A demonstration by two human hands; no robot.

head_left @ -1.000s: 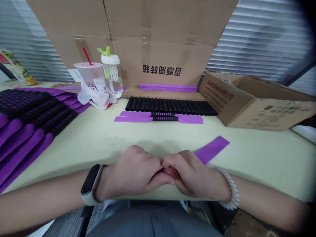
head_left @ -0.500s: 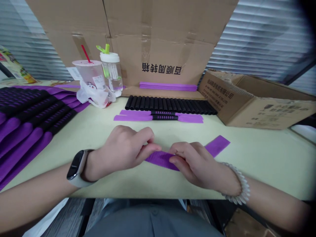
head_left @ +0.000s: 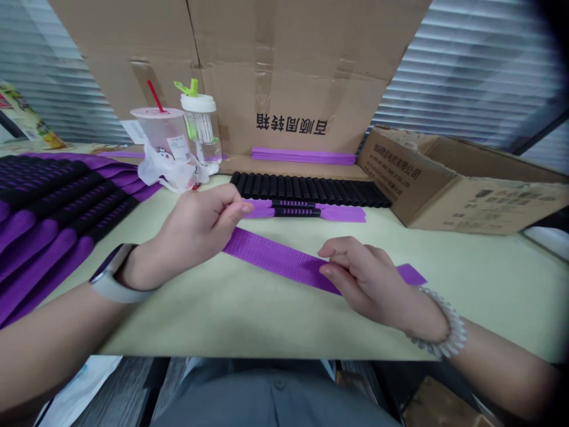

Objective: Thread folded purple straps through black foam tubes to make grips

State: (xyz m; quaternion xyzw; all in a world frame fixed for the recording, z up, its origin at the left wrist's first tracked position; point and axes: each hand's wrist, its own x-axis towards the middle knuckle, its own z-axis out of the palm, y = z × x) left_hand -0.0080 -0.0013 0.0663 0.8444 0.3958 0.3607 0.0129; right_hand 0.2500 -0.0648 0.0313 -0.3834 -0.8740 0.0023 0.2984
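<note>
A flat purple strap (head_left: pixel 280 260) with a ribbed weave stretches between my two hands above the table. My left hand (head_left: pixel 200 222) is closed around its left end, knuckles up. Near its right end, my right hand (head_left: pixel 362 276) pinches the strap between thumb and fingers, and a short tail sticks out past that hand. Just beyond my hands lie two purple straps with black slotted sleeves (head_left: pixel 297 212) at their middles. A row of black ribbed tubes (head_left: pixel 306 188) sits behind them.
At the left lies a stack of purple straps with black sleeves (head_left: pixel 57 201). A plastic cup (head_left: pixel 160 136) and a water bottle (head_left: pixel 202 130) stand at the back left. An open cardboard box (head_left: pixel 444 190) is at the right; flat purple straps (head_left: pixel 302 156) lie against the cardboard behind.
My left hand has moved left and away from me, and my right hand slightly right. A longer length of purple strap now shows between them.
</note>
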